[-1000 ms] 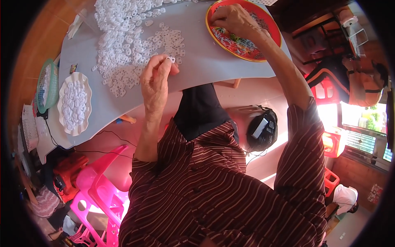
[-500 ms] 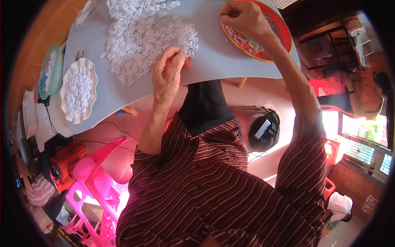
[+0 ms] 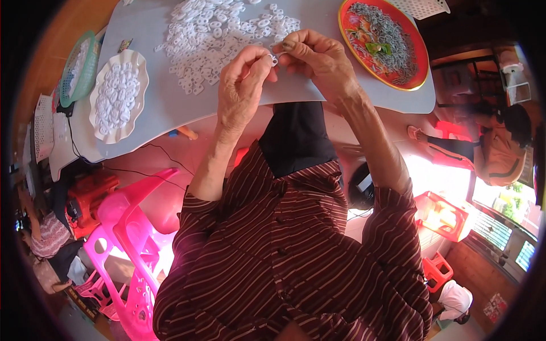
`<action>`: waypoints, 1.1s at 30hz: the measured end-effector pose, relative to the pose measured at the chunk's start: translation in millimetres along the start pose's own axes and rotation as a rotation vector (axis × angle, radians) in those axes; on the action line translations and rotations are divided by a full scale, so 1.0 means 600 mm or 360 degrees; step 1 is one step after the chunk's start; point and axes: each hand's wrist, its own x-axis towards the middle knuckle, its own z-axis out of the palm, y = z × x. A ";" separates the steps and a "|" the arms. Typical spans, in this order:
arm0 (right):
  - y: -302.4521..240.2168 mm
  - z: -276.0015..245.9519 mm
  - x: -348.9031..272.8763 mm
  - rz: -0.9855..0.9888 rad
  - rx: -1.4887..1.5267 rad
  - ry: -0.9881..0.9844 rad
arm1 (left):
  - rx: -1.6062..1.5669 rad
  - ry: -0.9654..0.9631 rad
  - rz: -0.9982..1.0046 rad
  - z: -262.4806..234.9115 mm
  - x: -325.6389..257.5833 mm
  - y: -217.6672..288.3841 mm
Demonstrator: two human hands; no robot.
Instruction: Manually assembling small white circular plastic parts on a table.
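Above the near edge of the table, my left hand (image 3: pixel 245 85) pinches a small white plastic piece with a hole (image 3: pixel 274 59). My right hand (image 3: pixel 323 61) meets it from the right, thumb and forefinger closed on what looks like a thin metal pin, mostly hidden by the fingertips. Behind both hands spreads a heap of similar white plastic pieces (image 3: pixel 207 48). To the right, a round red plate with a yellow rim (image 3: pixel 422 62) holds many thin grey metal pins (image 3: pixel 392 42) and a patterned bottom shows through.
On the left stand a scalloped white dish (image 3: pixel 142 85) of white pieces and a green basket (image 3: pixel 86 79). A white perforated tray (image 3: pixel 424 7) lies at the far right. Pink plastic chairs (image 3: pixel 128 221) are at lower left; another person (image 3: pixel 500 153) sits at right.
My right hand has come from over the red plate to meet my left hand. The view has shifted, and the white piece now shows at my left fingertips.
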 end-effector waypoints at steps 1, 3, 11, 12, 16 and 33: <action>0.002 0.002 -0.001 0.0008 0.0001 -0.0004 | 0.0001 0.0004 0.0001 0.001 -0.001 0.000; 0.007 0.005 -0.003 0.0004 -0.0146 0.0018 | -0.0023 0.0024 0.0035 0.006 0.000 -0.003; 0.026 0.004 0.002 -0.0163 0.0192 0.0041 | -0.0108 0.0082 0.0037 0.019 0.001 -0.010; 0.026 0.006 0.001 -0.0161 0.0197 0.0088 | -0.0083 0.0081 0.0065 0.019 0.001 -0.012; 0.026 0.008 -0.002 -0.0181 0.0190 0.0082 | -0.0018 0.0090 0.0123 0.022 0.001 -0.013; 0.036 0.024 -0.007 -0.0378 -0.0044 0.0189 | -0.0048 0.0172 0.0153 0.028 0.000 -0.022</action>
